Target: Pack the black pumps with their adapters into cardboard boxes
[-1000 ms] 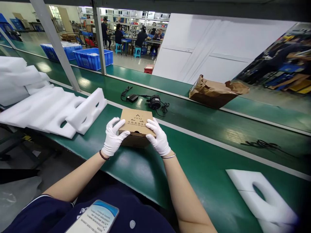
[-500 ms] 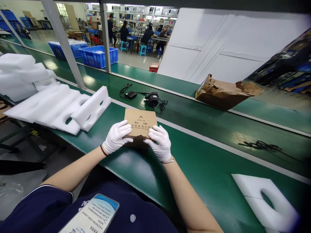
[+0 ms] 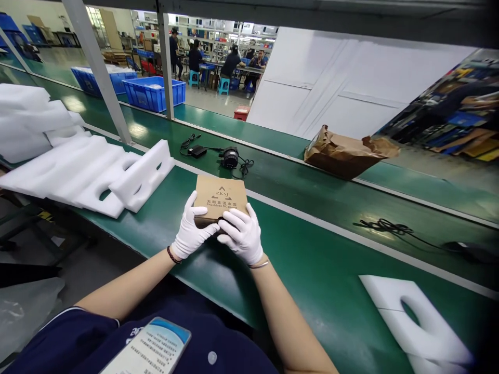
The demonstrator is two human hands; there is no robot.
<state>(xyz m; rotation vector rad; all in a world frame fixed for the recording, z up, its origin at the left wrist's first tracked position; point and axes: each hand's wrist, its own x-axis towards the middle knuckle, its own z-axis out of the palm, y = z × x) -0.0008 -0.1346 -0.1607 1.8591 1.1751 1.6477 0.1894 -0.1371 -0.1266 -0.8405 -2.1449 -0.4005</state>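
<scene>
Between my two gloved hands sits the cardboard box [image 3: 221,192], its printed top facing up. My left hand [image 3: 194,228] is half open, thumb and fingers holding the near left corner; my right hand [image 3: 242,234] is partly curled, fingers spread on the near right corner. Beyond the box's far edge runs a pale strip [image 3: 331,221], then a black pump [image 3: 230,157]. The green bench top [image 3: 304,291] stretches rightward to a foam piece [image 3: 421,327]; its near edge passes under my forearms.
</scene>
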